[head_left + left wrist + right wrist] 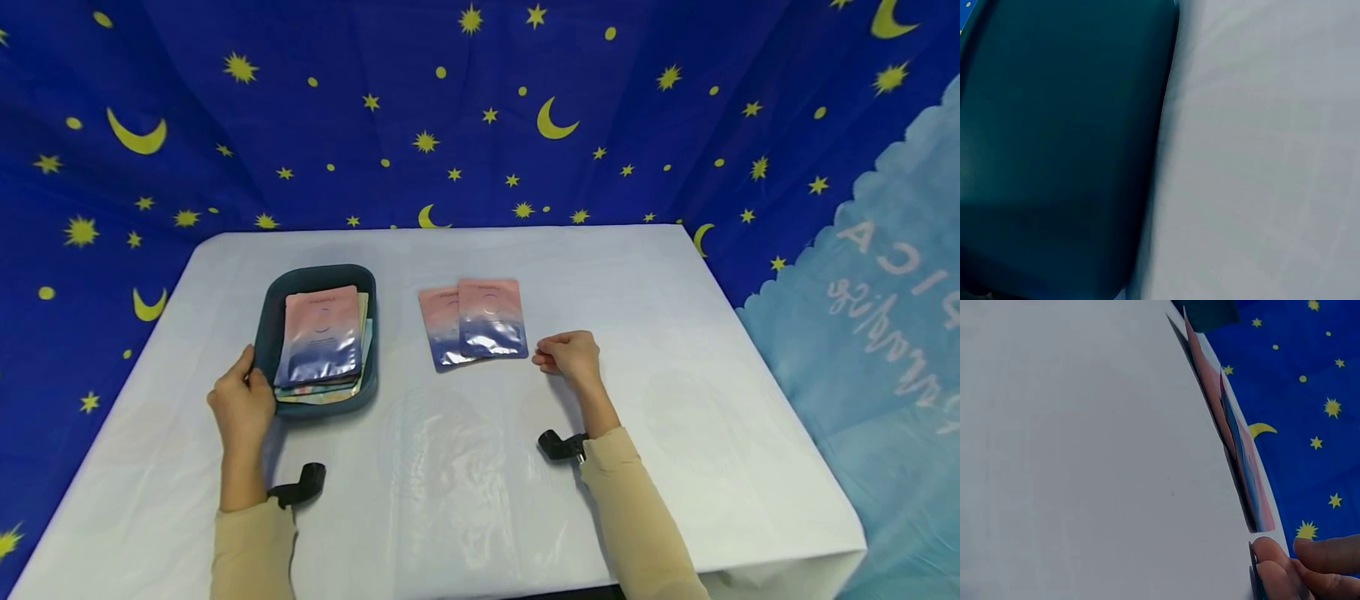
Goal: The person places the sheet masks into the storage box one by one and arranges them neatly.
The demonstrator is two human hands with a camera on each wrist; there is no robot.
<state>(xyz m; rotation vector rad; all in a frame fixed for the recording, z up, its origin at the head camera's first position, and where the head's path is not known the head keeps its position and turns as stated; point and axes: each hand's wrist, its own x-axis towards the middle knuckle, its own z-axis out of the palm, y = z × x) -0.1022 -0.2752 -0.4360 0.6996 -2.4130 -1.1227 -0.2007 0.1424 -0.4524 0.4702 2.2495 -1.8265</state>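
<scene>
At the left of the table, my left hand (242,403) grips the near left side of a dark teal plastic bin (368,282). Inside it lies a stack of flat sachets, topped by a pink-to-blue foil one (322,329); paler patterned ones show at the edges below. Two similar foil sachets lie mid-table, the right one (492,315) overlapping the left one (441,327). My right hand (573,357) is just right of this pair, fingers bent and fingertips low over the cloth, holding nothing. The bin's outer wall (1066,125) fills half the left wrist view.
A white cloth (465,467) covers the table. Behind it hangs a blue curtain (360,50) with yellow stars and moons, and a light blue lettered cloth (885,333) hangs at the right. Each forearm wears a black wrist camera, the right one (558,446) close above the table.
</scene>
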